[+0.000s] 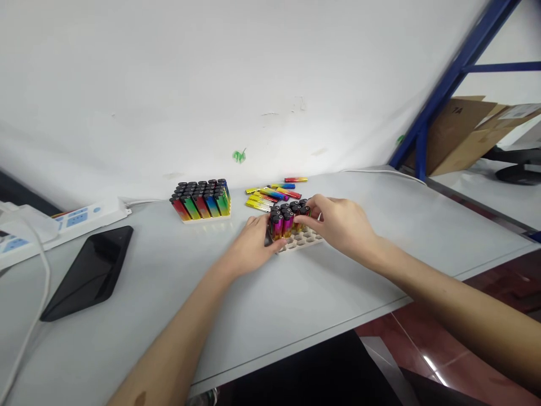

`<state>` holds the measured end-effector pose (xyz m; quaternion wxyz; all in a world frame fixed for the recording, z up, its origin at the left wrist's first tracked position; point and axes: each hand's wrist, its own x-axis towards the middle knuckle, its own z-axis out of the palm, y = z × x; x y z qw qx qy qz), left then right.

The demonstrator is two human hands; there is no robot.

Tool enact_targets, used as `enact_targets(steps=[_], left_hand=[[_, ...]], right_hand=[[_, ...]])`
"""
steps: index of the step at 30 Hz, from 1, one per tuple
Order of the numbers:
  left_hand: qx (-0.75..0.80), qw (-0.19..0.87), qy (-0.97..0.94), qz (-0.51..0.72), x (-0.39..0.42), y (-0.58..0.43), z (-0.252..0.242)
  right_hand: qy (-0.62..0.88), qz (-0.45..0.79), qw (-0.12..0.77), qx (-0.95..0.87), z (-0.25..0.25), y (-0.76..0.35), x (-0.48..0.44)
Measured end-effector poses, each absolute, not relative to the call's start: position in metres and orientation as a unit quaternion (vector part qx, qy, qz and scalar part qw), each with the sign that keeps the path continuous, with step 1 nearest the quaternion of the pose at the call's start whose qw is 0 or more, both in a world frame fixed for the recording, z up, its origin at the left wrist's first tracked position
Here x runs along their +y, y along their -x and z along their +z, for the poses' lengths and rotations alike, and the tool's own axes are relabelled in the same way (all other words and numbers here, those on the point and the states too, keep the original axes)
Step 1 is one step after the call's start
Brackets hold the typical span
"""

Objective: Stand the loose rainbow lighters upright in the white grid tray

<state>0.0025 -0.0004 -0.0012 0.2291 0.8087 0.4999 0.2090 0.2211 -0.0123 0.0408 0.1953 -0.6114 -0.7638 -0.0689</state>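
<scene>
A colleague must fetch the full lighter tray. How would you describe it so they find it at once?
On the white table, look near the wall, right of the power strip. The full tray stands alone there, packed with upright rainbow lighters, unlike the part-filled tray beside the loose lighters.

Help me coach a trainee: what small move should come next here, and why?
Probably seat the lighter under the right hand down into its hole, while the left hand steadies the tray. The tray's near holes stand empty, and loose lighters lie behind it, so filling seems unfinished.
</scene>
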Motion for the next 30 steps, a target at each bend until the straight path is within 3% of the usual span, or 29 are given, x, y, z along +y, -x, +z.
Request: enact_targets(steps=[10, 24, 30], left_hand=[[0.503, 0.228, -0.808, 0.206, -0.002, -0.004, 0.002], [0.501, 0.228, -0.808, 0.212, -0.003, -0.004, 0.001], [0.498, 0.221, -0.808, 0.223, -0.004, -0.003, 0.001]], right_hand=[[0.608, 0.036, 0.226, -0.760, 0.045, -0.217, -0.015], [0.644, -0.006, 0.058, -0.763, 0.048, -0.206, -0.017], [0.653, -0.024, 0.272, -0.707, 0.064, -0.232, 0.011]])
